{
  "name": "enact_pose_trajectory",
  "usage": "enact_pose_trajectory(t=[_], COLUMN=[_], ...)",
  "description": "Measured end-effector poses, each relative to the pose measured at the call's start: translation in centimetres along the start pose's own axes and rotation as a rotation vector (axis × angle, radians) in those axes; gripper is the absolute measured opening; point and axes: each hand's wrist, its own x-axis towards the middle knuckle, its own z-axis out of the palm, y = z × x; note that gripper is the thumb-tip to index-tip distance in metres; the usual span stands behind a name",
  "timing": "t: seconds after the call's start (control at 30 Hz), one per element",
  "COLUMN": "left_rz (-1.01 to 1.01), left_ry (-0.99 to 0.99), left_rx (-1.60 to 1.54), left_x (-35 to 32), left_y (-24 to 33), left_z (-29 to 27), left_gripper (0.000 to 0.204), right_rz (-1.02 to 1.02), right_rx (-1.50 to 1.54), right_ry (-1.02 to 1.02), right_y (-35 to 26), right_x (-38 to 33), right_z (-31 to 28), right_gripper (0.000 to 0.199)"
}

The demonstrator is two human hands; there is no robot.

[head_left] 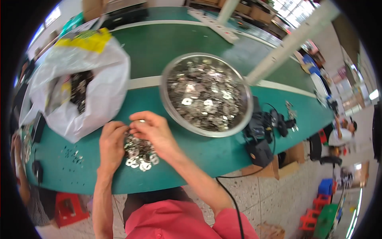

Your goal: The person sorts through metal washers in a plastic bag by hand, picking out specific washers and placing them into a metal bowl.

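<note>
My left hand [111,144] is closed at the left edge of a loose pile of small shiny metal pieces [140,154], some ring-shaped, on the green table. My right hand [153,131] leans in over the pile's upper right side, its fingers pinched around a small metal piece [142,120] that shows only as a bright glint. The fingertips of both hands nearly meet; what the left fingers hold, if anything, is hidden. Just beyond the right hand stands a round steel bowl [223,134] heaped with similar metal pieces [203,95].
An open white plastic bag [109,75] with dark metal parts inside stands at the left. Black devices with cables [260,127] lie right of the bowl. A pale post [278,49] rises behind it. Small scraps [71,155] dot the table's left. Another person's arm [22,175] shows far left.
</note>
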Motion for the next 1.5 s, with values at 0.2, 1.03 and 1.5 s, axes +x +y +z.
enact_pose_trajectory(t=[0.2,1.03,1.5], left_rz=[-0.048,-0.177,-0.152], left_ry=[-0.010,0.236,0.101], left_rx=[-0.057,-0.292,-0.245], left_x=[0.2,-0.6,-0.4], left_y=[1.2,1.5,2.3], left_z=[0.2,-0.1,-0.4], left_gripper=[0.013,0.019,0.024], right_rz=[-0.018,-0.118,-0.032], right_rx=[0.059,-0.265,0.003], right_ry=[-0.050,-0.114,-0.131], right_y=[-0.1,0.5,1.0], right_x=[-0.4,-1.5,-0.5], right_z=[-0.6,0.9,-0.3], right_gripper=[0.020,0.030,0.022])
